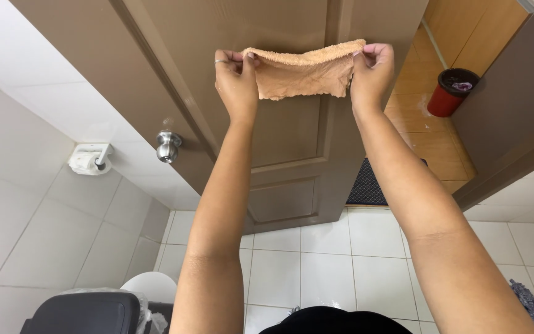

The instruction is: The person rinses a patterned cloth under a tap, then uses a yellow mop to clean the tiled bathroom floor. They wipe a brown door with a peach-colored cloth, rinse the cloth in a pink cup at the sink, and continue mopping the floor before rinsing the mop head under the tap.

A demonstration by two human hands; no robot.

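Orange cloth held stretched before a brown door.

Brown panelled door [292, 142] stands open, round metal knob [168, 146] on its left edge. In front of it hangs a small peach-orange terry cloth [304, 77], folded double, top edge rolled, lower edge ragged. Left hand [236, 77] pinches its left corner, right hand [372, 71] pinches its right corner, cloth taut between them.

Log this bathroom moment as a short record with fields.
setting: tiled bathroom, brown door open
left hand: pinches one top corner of the orange cloth
right hand: pinches the other top corner
cloth: stretched between both hands, hanging in front of the door
door knob: silver, round
wall: toilet paper roll on holder
outside: red bin, dark mat
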